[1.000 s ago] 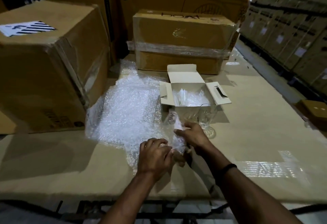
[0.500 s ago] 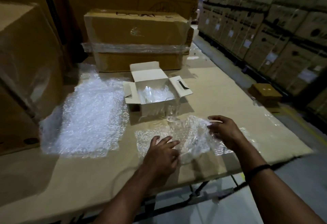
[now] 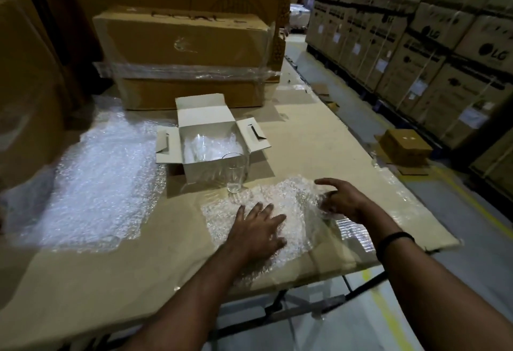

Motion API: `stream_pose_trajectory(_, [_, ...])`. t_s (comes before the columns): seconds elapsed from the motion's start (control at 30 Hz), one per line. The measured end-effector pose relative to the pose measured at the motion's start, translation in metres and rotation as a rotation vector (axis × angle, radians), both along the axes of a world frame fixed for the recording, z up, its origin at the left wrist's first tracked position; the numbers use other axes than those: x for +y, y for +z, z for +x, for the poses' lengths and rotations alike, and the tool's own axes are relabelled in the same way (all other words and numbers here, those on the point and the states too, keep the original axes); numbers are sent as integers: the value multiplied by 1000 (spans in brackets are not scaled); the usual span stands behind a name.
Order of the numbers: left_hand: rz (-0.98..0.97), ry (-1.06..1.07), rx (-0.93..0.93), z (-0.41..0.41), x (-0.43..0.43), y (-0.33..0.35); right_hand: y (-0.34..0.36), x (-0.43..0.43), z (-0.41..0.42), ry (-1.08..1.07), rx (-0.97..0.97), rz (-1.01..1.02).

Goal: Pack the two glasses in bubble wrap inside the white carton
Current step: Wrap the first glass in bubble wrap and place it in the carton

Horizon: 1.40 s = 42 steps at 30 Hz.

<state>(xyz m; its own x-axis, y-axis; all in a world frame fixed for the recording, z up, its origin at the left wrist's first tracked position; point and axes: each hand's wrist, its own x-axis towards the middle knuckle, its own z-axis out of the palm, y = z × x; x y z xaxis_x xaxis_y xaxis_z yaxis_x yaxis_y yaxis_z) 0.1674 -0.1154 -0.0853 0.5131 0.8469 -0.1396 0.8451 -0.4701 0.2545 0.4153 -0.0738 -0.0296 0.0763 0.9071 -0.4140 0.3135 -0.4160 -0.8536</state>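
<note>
**Now: sheet pinned flat, bare glass waiting just past the fingertips**

The left hand lies palm down with fingers spread, pressing the small bubble wrap sheet against the cardboard-covered table. The right hand sits at the sheet's raised edge on the left hand's thumb side. Its thumb is out and its fingers are bent over the film, but whether they actually pinch it cannot be told.

The unwrapped glass stands upright straight ahead of the left fingertips, its base touching or just off the sheet's far edge, so its long axis is vertical. It looks nearer the left hand than the right. It is a clear, plain tumbler narrowing toward a thick base, and it is hard to pick out against the white carton directly behind it. The carton's flaps are open, and a second glass rests inside among wrap.

The next move probably means lifting this tumbler toward the wrists and laying it on its side on the sheet.
</note>
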Motion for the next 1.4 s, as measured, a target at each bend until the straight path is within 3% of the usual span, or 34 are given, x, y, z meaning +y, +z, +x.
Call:
stream_pose_trajectory(0.1, [-73, -4, -24, -8, 3, 2, -2, 6, 6, 43, -145, 50])
stream_pose_trajectory(0.23, [99, 167, -99, -29, 5, -4, 14, 12, 9, 95, -317, 212])
stream_pose_trajectory(0.4, [4, 200, -77, -54, -8, -11, 53, 0, -25, 426, -656, 392])
stream_pose_trajectory(0.47, [81, 281, -211, -55, -10, -10, 58, -9, -51, 513, -640, 447])
stream_pose_trajectory(0.57, [275, 560, -611, -61, -9, -14, 44, -27, -93, 678, -551, 419])
stream_pose_trajectory(0.63, [281, 733, -802, -69, -7, -16, 24, -41, -118, 803, -530, 448])
stream_pose_trajectory(0.7, [250, 800, -834, -78, -6, -16, 4, -50, -138, 903, -549, 496])
stream_pose_trajectory(0.8, [218, 742, -850, -85, -6, -18, -12, -54, -151, 980, -521, 473])
stream_pose_trajectory(0.9, [232, 666, -866, -87, -8, -19, -10, -53, -143, 872, -384, 415])
stream_pose_trajectory(0.97, [268, 603, -791, -89, -7, -20, -6, -49, -131, 652, -359, 530])
stream_pose_trajectory(1.03, [291, 529, -522, -90, -4, -26, -15, -39, -116, 568, -569, 646])
stream_pose_trajectory(1.1, [226, 512, -282, -87, -2, -30, -30, -36, -108, 688, -835, 555])
stream_pose_trajectory(1.17, [203, 509, -225, -86, -1, -30, -50, -43, -106, 791, -942, 432])
stream_pose_trajectory(1.27, [298, 443, -268, -85, -3, -26, -64, -49, -102, 784, -896, 422])
stream_pose_trajectory(1.33, [259, 365, -212, -84, -7, -23, -58, -45, -100, 745, -851, 420])
stream_pose_trajectory(1.4, [191, 334, -124, -81, -9, -22, -48, -39, -100, 544, -844, 450])
